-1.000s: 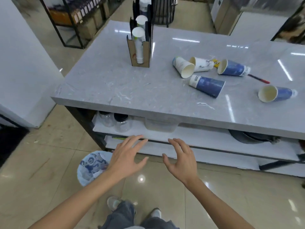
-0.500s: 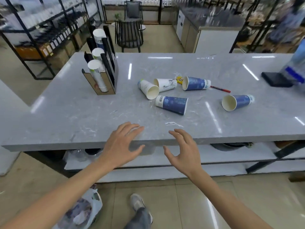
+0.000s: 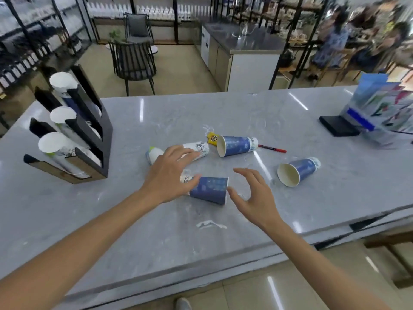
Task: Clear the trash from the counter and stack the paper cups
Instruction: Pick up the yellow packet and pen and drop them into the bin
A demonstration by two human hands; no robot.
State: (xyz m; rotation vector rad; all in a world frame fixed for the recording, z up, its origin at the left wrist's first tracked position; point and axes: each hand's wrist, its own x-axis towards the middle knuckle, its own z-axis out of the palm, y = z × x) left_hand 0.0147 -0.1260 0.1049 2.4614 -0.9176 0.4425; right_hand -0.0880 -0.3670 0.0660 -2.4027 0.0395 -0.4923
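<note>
The grey marble counter (image 3: 156, 231) is seen to fill most of the view, with a shop floor of black shelving and a dark chair (image 3: 134, 63) behind it. At its left a black cup holder (image 3: 73, 139) is stocked with stacked cups; at the far right a brochure stand (image 3: 380, 108) is set. Five paper cups are scattered on their sides mid-counter, and the nearest blue cup (image 3: 210, 190) is laid with its long axis running left to right, mouth towards the right. It is flanked by both hands: the left hand (image 3: 169, 175) is spread wide over its base end, the thumb apparently touching it (contact cannot be confirmed), while the right hand (image 3: 252, 195) is held open and curled just beside the rim, nothing gripped. A red pen (image 3: 272, 149), a yellow wrapper (image 3: 211, 138) and a torn white scrap (image 3: 210, 224) are judged to be the trash
</note>
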